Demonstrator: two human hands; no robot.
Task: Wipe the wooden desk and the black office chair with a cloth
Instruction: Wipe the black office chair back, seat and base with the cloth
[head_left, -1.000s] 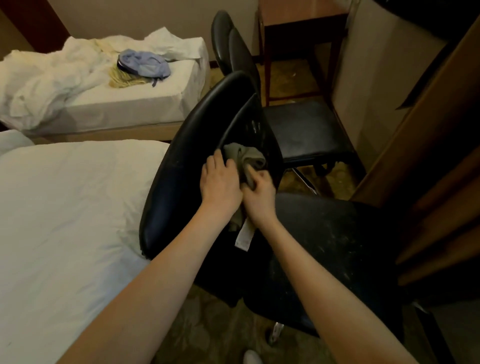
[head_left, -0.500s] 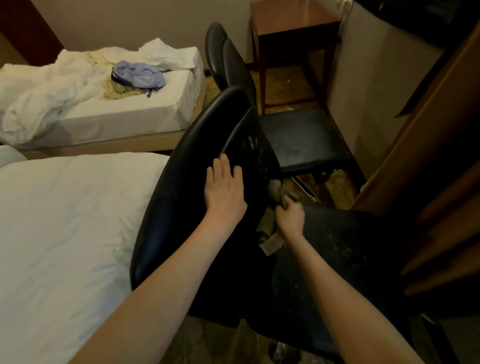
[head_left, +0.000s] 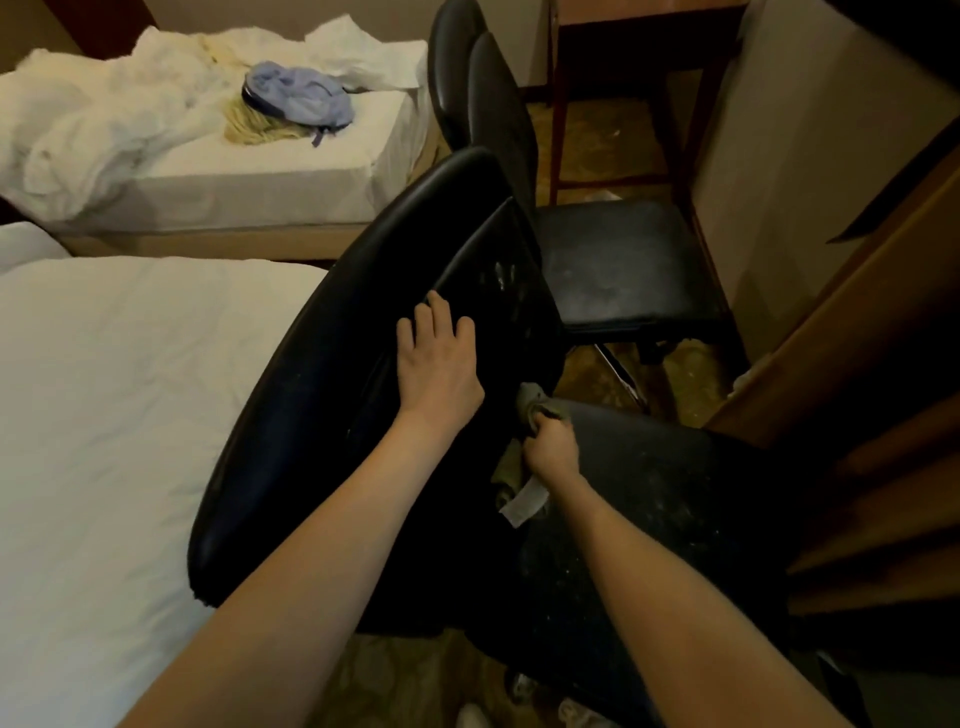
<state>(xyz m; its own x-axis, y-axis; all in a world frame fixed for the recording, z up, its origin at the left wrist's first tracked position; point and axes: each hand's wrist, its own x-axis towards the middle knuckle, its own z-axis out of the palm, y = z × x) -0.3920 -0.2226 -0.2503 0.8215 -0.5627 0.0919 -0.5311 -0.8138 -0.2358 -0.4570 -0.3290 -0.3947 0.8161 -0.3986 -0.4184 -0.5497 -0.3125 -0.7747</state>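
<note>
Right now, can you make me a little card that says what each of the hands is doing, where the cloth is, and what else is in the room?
Left hand: rests flat on the backrest of the black office chair
Right hand: grips the cloth
Cloth spot: low down, where the backrest meets the speckled seat
Second black chair: behind the first one
Near bed: white sheet, on the left
Far bed: crumpled sheets and a blue garment
</note>
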